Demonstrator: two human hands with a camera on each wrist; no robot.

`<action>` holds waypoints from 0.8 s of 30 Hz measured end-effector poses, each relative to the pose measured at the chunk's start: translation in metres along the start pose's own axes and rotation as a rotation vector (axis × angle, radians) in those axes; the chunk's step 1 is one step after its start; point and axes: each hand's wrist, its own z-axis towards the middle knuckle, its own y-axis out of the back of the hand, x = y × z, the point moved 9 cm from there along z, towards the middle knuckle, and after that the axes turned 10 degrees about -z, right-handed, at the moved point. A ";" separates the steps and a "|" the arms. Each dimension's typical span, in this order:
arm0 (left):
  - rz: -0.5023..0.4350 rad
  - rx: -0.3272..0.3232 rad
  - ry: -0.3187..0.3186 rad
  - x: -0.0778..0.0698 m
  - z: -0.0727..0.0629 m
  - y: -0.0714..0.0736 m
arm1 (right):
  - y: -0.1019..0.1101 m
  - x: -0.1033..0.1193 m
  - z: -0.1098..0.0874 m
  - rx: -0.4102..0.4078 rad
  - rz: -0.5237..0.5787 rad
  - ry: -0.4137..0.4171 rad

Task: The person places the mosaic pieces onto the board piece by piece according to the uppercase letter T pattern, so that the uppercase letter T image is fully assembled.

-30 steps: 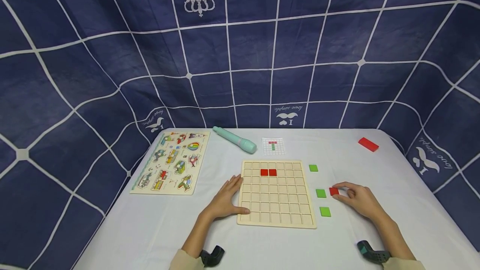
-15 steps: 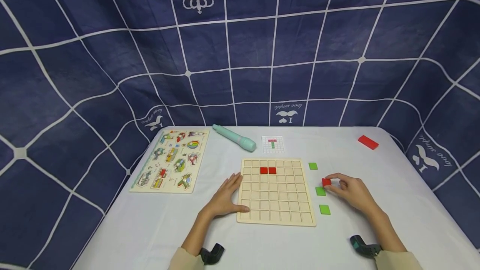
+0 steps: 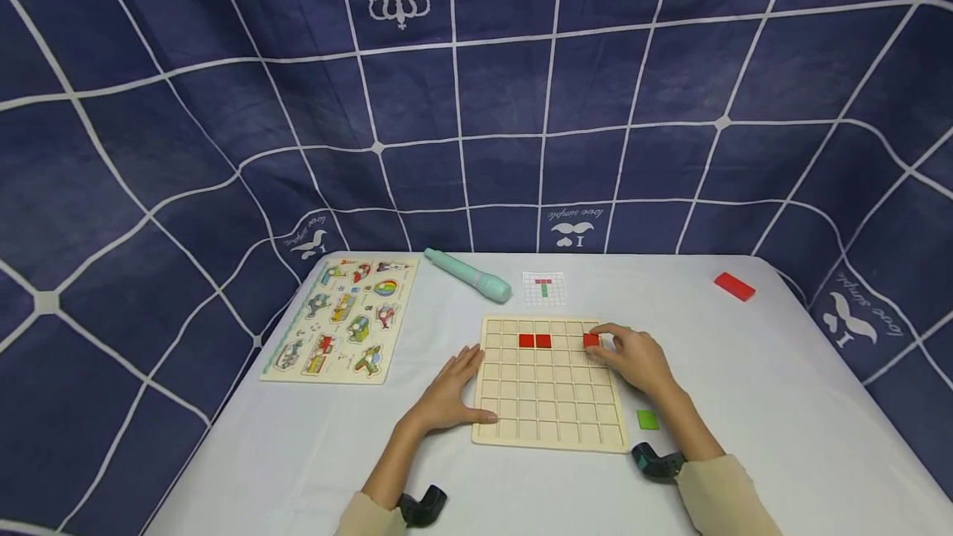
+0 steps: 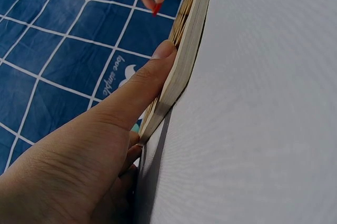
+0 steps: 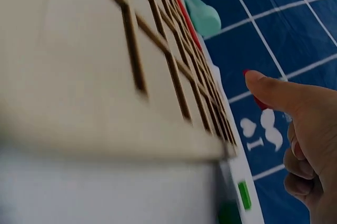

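Observation:
A wooden grid board (image 3: pixel 547 404) lies flat on the table, with two red square tiles (image 3: pixel 526 341) side by side in its upper rows. My left hand (image 3: pixel 444 397) rests along the board's left edge; its thumb (image 4: pixel 150 66) lies on the rim and the other fingers reach along the side. Between thumb and fingers, my right hand (image 3: pixel 636 362) pinches a third red square tile (image 3: pixel 591 340). That tile is held above the right part of the board, apart from its surface in the right wrist view. A green tile (image 3: pixel 648 419) lies right of the board.
Behind the board lies a small card (image 3: pixel 544 289) printed with a red and green T on a grid. A mint-green microphone-shaped object (image 3: pixel 469 275) is left of it. A picture puzzle board (image 3: pixel 346 321) sits at left, a red block (image 3: pixel 735 286) at far right.
My right hand has lifted the red tile from beside the green tiles and carried it left to over the board. Its arm now hides some green tiles. The left hand stays put.

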 end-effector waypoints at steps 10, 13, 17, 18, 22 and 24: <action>0.002 0.001 0.000 0.000 0.001 -0.001 | -0.019 0.029 0.020 -0.035 0.044 0.038; 0.004 0.003 0.001 0.000 0.001 -0.002 | -0.026 0.030 0.022 -0.016 0.044 0.037; 0.001 0.000 -0.005 0.000 0.000 -0.001 | -0.033 0.031 0.024 0.013 0.049 0.045; 0.000 -0.001 -0.006 0.000 0.000 -0.001 | -0.034 0.031 0.024 0.022 0.052 0.045; 0.010 -0.001 -0.008 0.001 0.000 -0.001 | -0.039 0.030 0.025 0.048 0.049 0.049; 0.014 -0.002 -0.006 0.001 0.000 -0.001 | -0.041 0.029 0.025 0.058 0.051 0.046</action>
